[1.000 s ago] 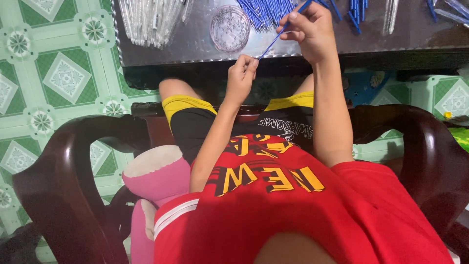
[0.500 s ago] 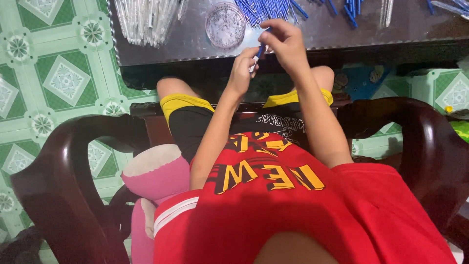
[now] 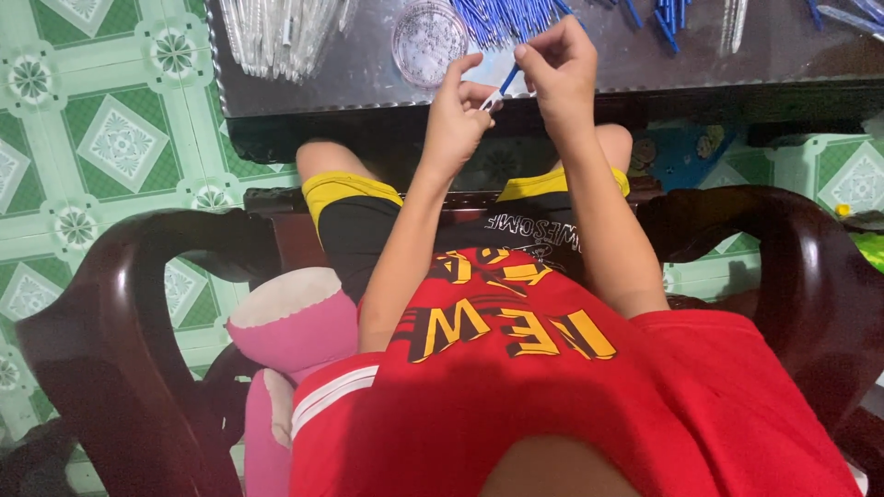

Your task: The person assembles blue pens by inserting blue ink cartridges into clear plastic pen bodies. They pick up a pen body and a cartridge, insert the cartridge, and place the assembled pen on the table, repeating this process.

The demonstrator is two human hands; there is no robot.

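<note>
Filling the lower part of the frame, a dark wooden armchair (image 3: pixel 138 304) holds the seated person, and a dark table (image 3: pixel 368 74) runs along the top with clear tubes (image 3: pixel 281 32) at upper left, blue refills (image 3: pixel 502 17) at top centre and a round clear dish (image 3: pixel 428 39) between them. At the table's front edge, the right hand (image 3: pixel 557 74) pinches the upper end of a thin blue refill (image 3: pixel 506 81). The left hand (image 3: pixel 456 124) closes on its lower end, perhaps on a small tip, too small to tell.
</note>
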